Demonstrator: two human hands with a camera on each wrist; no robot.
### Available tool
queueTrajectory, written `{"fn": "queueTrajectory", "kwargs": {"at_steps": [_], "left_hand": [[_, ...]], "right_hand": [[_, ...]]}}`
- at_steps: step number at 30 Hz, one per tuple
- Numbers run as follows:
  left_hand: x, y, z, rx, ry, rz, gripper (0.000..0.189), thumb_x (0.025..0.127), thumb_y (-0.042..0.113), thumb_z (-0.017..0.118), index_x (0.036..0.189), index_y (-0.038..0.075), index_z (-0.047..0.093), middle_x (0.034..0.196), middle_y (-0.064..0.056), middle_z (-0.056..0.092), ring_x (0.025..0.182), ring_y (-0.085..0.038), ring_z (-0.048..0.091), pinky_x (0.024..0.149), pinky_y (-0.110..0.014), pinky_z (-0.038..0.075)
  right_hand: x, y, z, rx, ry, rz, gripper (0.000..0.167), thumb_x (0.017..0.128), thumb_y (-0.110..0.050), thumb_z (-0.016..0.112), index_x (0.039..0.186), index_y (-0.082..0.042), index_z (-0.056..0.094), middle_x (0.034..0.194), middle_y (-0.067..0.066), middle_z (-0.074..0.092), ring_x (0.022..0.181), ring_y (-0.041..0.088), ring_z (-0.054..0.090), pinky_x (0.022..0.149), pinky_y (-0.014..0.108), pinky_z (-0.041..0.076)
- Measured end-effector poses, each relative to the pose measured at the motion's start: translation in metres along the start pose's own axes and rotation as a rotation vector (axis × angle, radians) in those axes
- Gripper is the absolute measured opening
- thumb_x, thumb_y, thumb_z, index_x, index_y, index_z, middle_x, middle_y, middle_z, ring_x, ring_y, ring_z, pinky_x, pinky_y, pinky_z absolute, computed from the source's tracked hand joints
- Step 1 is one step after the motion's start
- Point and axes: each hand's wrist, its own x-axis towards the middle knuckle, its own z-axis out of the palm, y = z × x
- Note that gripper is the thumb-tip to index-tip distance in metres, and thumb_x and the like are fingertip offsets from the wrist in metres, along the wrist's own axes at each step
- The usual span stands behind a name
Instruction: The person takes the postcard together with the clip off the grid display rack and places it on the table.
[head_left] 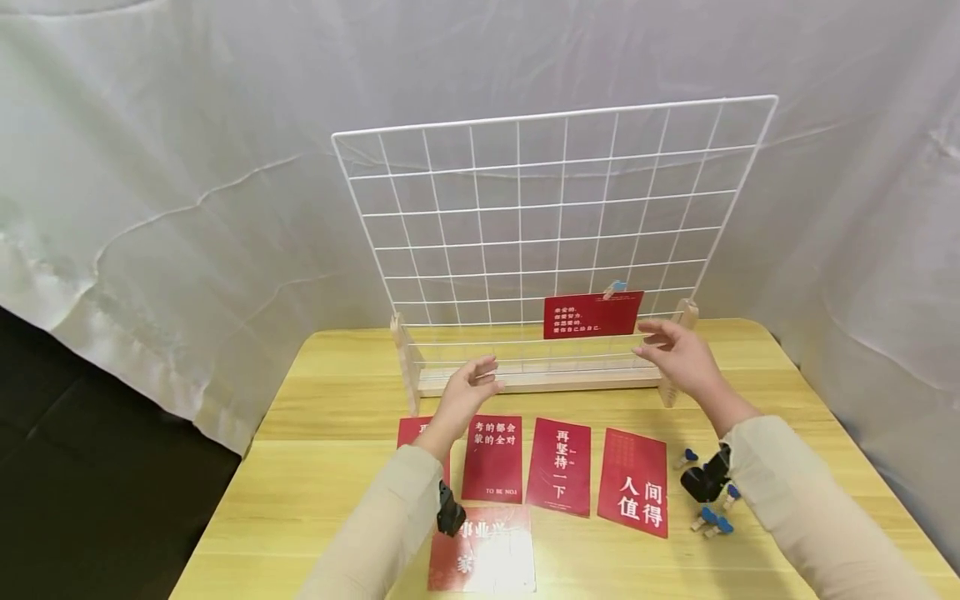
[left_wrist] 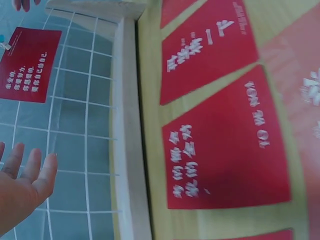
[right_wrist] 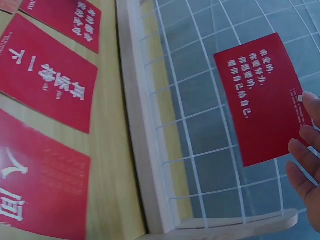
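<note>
A red card (head_left: 592,317) with white lettering hangs on the white wire grid (head_left: 520,208), held at its top edge by a blue-topped wooden clip (head_left: 614,288). Just right of that card is my right hand (head_left: 681,357), fingers loosely bent and nothing in them; in the right wrist view the fingertips overlap the card's edge (right_wrist: 265,100). My left hand (head_left: 463,398) hovers in front of the grid's lower left part, above the row of cards, fingers relaxed and holding nothing. In the left wrist view its spread fingers (left_wrist: 46,176) show against the wires.
Several red cards, such as one (head_left: 558,467) in the middle, lie on the wooden table (head_left: 300,467). A paler card (head_left: 483,562) lies nearer the front. Several blue-topped clips (head_left: 718,525) sit at the right. The grid stands in a wooden base (head_left: 540,382).
</note>
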Motion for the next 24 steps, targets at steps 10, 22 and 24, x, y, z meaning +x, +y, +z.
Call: {"fn": "queueTrajectory", "kwargs": {"at_steps": [10,22,24], "left_hand": [[0.030,0.014,0.020,-0.046,0.033,0.022,0.046,0.079,0.005,0.060,0.123,0.005,0.046,0.123,-0.012,0.045,0.113,-0.029,0.040,0.090,-0.035,0.037],[0.056,0.025,0.038,0.047,0.054,0.037,0.051,0.076,0.007,0.063,0.124,0.013,0.046,0.123,-0.008,0.046,0.109,-0.027,0.044,0.086,-0.034,0.040],[0.060,0.027,0.040,0.050,0.053,0.035,0.051,0.076,0.007,0.063,0.124,0.015,0.047,0.123,-0.005,0.047,0.110,-0.027,0.043,0.086,-0.034,0.041]], "right_hand": [[0.028,-0.018,-0.006,-0.063,0.035,-0.013,0.049,0.083,-0.023,0.058,0.126,-0.006,0.042,0.110,0.022,0.050,0.095,0.034,0.051,0.075,0.046,0.045],[0.047,-0.032,-0.006,-0.179,0.010,-0.056,0.050,0.083,-0.026,0.057,0.129,-0.013,0.041,0.110,0.016,0.055,0.093,0.030,0.050,0.062,0.036,0.046],[0.049,-0.034,-0.006,-0.208,0.004,-0.073,0.049,0.084,-0.024,0.057,0.129,-0.013,0.041,0.110,0.016,0.055,0.093,0.030,0.051,0.062,0.035,0.043]]}}
